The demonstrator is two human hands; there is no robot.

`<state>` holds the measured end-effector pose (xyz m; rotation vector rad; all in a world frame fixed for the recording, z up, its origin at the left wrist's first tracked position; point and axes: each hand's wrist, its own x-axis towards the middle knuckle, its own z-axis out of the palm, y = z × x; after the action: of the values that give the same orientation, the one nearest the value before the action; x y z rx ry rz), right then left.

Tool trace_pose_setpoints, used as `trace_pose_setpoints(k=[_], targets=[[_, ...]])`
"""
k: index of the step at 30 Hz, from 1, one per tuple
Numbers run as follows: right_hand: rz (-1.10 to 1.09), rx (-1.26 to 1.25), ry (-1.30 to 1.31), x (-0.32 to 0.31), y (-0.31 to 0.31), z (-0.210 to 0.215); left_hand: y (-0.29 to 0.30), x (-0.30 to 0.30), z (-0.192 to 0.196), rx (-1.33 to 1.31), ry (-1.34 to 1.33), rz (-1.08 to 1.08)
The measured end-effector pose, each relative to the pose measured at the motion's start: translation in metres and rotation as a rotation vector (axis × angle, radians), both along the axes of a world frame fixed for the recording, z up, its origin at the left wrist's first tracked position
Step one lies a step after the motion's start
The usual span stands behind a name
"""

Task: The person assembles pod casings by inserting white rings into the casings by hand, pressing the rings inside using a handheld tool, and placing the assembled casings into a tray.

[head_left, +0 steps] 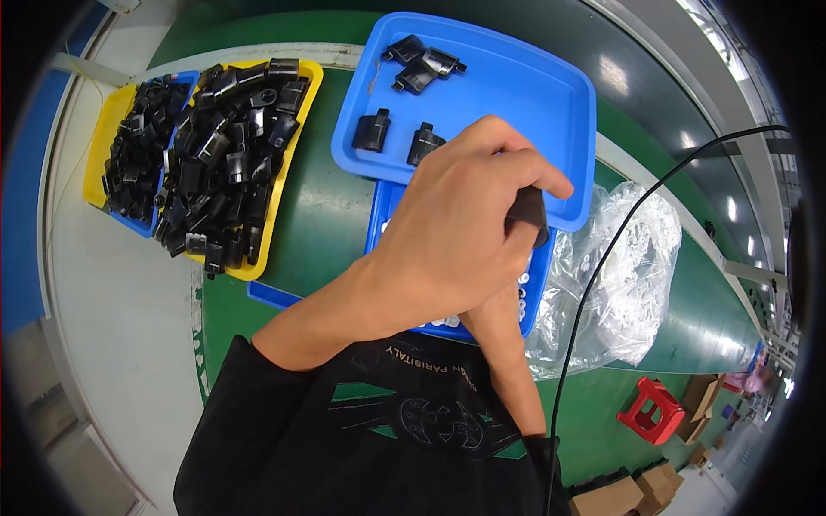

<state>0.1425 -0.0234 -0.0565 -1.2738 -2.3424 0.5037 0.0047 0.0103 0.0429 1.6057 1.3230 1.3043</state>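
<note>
My left hand (460, 215) reaches across the middle, its fingers closed round a black plastic part (531, 209), whose dark end sticks out past the fingertips. Behind it, my right hand is mostly covered; only the right wrist (495, 320) and forearm show, so its fingers are hidden. Beneath both hands lies a deeper blue tray (539, 273) with small white pieces (522, 292) along its edge. Just beyond, a light blue tray (551, 103) overlaps it and holds several black plastic housings (372, 132), some spaced apart, others clustered at the far left.
On the left, a yellow bin (277, 193) is heaped with black housings, beside a blue bin (192, 83) of similar parts. A clear plastic bag (619, 275) of white pieces rests at right. A black cable (594, 275) hangs across the right side. A red stool (651, 411) stands below.
</note>
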Motion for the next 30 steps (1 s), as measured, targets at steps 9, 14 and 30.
trace_pose_setpoints(k=[9,14,30], targets=[[0.102,-0.061,-0.164,0.011,-0.006,-0.020,0.000,-0.004,-0.005,0.051,0.029,0.015],[0.056,-0.057,-0.124,0.008,-0.004,-0.011,0.001,-0.006,-0.009,0.012,-0.026,0.019],[0.035,-0.088,-0.107,0.006,-0.001,-0.015,0.005,-0.012,-0.029,-0.044,0.046,-0.002]])
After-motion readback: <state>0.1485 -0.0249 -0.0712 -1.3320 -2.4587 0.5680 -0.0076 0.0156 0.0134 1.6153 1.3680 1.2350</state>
